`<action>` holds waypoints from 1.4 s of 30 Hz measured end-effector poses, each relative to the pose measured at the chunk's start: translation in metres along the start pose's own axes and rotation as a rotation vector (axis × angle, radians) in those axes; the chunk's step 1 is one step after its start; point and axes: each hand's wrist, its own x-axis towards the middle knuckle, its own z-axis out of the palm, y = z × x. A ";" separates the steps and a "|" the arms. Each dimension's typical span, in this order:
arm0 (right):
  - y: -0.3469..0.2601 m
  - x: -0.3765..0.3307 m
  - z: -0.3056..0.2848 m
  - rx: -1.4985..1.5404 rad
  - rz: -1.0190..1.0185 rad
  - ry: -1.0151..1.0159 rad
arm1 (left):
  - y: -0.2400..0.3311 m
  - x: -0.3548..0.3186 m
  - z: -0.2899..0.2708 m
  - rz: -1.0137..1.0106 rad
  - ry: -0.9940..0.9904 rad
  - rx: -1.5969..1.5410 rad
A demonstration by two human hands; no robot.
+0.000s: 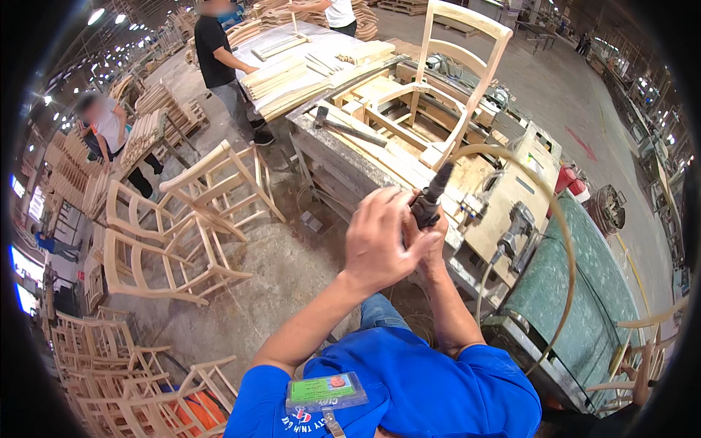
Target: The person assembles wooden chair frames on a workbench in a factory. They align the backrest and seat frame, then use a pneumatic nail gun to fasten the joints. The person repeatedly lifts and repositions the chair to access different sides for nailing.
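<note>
A black air tool [426, 208] is held up in front of my chest, its tapered end tilted up and away. A tan hose [558, 208] meets that end and loops down on the right. My right hand [436, 241] is closed around the tool's lower body. My left hand [376, 237], a little blurred, curls against its left side with the thumb across toward the right hand. Beyond the hands, a bare wooden chair frame [467, 102] stands on the workbench [350, 164]. A dark hammer [350, 128] lies on the bench, left of the chair.
Another power tool [518, 226] rests on the bench's right part, beside a green-topped table [577, 285]. Wooden chairs [182, 219] stand on the floor at left, more at lower left. Wood strips [285, 80] cover a far table. A person in black [215, 51] stands there; others work farther off.
</note>
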 end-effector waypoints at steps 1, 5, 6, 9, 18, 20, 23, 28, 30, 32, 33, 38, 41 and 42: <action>0.028 0.025 -0.002 -0.050 -0.116 -0.032 | -0.010 0.020 0.021 0.011 -0.032 0.009; 0.059 0.119 0.032 -0.316 -0.190 -0.013 | -0.094 0.069 0.088 -0.042 -0.018 -0.063; 0.061 0.140 0.040 -0.436 -0.225 -0.020 | -0.114 0.079 0.098 -0.051 -0.006 -0.071; 0.061 0.200 0.059 -0.531 -0.164 -0.093 | -0.171 0.117 0.129 -0.095 -0.003 -0.181; 0.139 0.382 0.066 -0.707 -0.047 -0.046 | -0.328 0.221 0.222 -0.322 -0.313 -0.529; 0.153 0.428 0.055 -0.801 -0.026 -0.088 | -0.384 0.239 0.242 -0.422 -0.452 -0.448; 0.179 0.503 0.035 -0.892 -0.007 -0.091 | -0.465 0.253 0.294 -0.418 -0.584 -0.222; 0.239 0.629 0.041 -1.034 -0.045 -0.135 | -0.562 0.243 0.406 -0.290 -0.806 -0.141; 0.278 0.669 0.042 -1.081 -0.026 -0.175 | -0.583 0.221 0.448 -0.278 -0.884 -0.189; 0.322 0.700 0.049 -1.116 0.015 -0.232 | -0.598 0.187 0.479 -0.269 -0.952 -0.158; 0.344 0.711 0.047 -1.210 0.064 -0.260 | -0.597 0.179 0.488 -0.253 -1.068 -0.131; 0.439 0.735 0.023 -1.271 0.100 -0.519 | -0.602 0.183 0.486 -0.175 -1.098 -0.075; 0.476 0.740 0.016 -1.266 0.140 -0.667 | -0.610 0.173 0.493 -0.161 -1.002 -0.100; 0.484 0.741 0.007 -1.254 0.133 -0.691 | -0.610 0.175 0.494 -0.163 -0.982 -0.117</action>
